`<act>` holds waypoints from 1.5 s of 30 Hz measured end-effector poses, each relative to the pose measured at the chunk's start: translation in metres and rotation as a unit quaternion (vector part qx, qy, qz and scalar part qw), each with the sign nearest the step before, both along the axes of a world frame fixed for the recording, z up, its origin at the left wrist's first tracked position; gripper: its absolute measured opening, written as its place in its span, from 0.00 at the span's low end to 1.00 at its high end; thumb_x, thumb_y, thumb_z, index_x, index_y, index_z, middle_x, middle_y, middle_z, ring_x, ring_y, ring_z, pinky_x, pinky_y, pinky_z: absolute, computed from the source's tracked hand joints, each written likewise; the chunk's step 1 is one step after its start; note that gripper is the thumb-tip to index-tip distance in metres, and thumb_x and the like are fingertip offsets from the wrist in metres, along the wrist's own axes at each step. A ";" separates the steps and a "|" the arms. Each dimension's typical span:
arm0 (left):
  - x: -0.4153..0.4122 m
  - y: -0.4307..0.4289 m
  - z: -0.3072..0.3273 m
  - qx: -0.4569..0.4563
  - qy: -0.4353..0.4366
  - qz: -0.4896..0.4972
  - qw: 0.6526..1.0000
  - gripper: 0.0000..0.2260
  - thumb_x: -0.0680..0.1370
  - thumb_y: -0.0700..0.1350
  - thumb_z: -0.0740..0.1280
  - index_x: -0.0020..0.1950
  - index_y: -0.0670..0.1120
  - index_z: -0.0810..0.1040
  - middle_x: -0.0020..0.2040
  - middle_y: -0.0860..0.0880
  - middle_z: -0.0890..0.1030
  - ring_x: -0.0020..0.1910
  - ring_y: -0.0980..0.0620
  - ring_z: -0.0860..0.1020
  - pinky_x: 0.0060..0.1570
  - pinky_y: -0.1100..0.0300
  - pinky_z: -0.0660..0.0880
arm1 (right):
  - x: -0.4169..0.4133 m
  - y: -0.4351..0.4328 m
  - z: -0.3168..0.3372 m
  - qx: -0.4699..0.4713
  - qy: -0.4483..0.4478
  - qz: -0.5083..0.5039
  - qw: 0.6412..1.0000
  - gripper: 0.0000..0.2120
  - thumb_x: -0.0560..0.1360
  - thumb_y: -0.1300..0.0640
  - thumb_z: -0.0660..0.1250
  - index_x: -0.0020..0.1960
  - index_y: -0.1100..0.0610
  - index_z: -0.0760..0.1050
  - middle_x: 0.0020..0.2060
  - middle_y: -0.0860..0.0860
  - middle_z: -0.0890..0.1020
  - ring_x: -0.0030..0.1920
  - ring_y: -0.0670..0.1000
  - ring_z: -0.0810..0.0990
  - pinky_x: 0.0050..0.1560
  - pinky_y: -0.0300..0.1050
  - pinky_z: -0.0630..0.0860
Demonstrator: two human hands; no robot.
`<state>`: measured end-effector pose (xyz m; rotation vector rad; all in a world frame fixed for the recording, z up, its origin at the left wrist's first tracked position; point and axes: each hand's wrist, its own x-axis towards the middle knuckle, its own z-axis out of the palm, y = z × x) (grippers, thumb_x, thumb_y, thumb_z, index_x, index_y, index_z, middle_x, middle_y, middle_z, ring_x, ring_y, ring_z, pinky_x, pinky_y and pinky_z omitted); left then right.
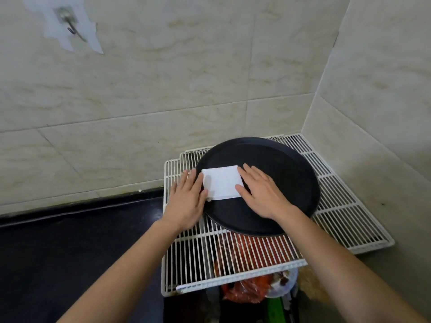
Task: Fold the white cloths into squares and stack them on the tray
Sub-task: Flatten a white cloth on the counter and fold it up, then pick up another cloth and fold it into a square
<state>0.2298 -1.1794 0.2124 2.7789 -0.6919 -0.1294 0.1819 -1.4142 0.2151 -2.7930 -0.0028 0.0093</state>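
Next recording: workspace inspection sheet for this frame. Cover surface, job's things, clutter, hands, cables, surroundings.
Surface: white wire rack beside a dark counter; the rack carries the tray.
Job's things: one folded white cloth, rectangular, lies on the round black tray near its left edge.
Clutter: red bags under the rack.
Grippers: left hand and right hand lie flat, fingers straight, at the cloth's two ends.
Cables: nothing seen.
Surroundings: tiled wall corner; metal hook on it.
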 end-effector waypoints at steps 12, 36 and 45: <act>-0.052 0.180 0.023 0.000 -0.118 0.243 0.963 0.34 0.78 0.65 0.45 0.81 0.50 0.51 0.81 0.42 0.45 0.80 0.44 0.41 0.76 0.42 0.46 | 0.056 0.137 0.027 0.001 -0.117 0.105 0.988 0.38 0.79 0.31 0.49 0.81 0.48 0.41 0.80 0.55 0.39 0.80 0.56 0.37 0.79 0.57 0.40; -0.318 0.713 -0.019 0.059 -0.088 0.514 0.851 0.39 0.76 0.70 0.44 0.81 0.49 0.47 0.80 0.40 0.43 0.79 0.39 0.41 0.74 0.36 0.50 | -0.096 0.727 -0.023 -0.049 -0.090 0.355 0.929 0.41 0.79 0.34 0.55 0.81 0.50 0.38 0.79 0.57 0.35 0.80 0.59 0.39 0.79 0.57 0.43; -0.307 0.795 -0.054 0.001 -0.035 0.545 0.838 0.36 0.80 0.65 0.51 0.81 0.50 0.42 0.80 0.42 0.39 0.79 0.42 0.39 0.76 0.39 0.47 | -0.074 0.810 -0.047 -0.045 -0.066 0.361 0.929 0.39 0.80 0.37 0.55 0.81 0.50 0.39 0.80 0.57 0.37 0.80 0.58 0.41 0.79 0.56 0.45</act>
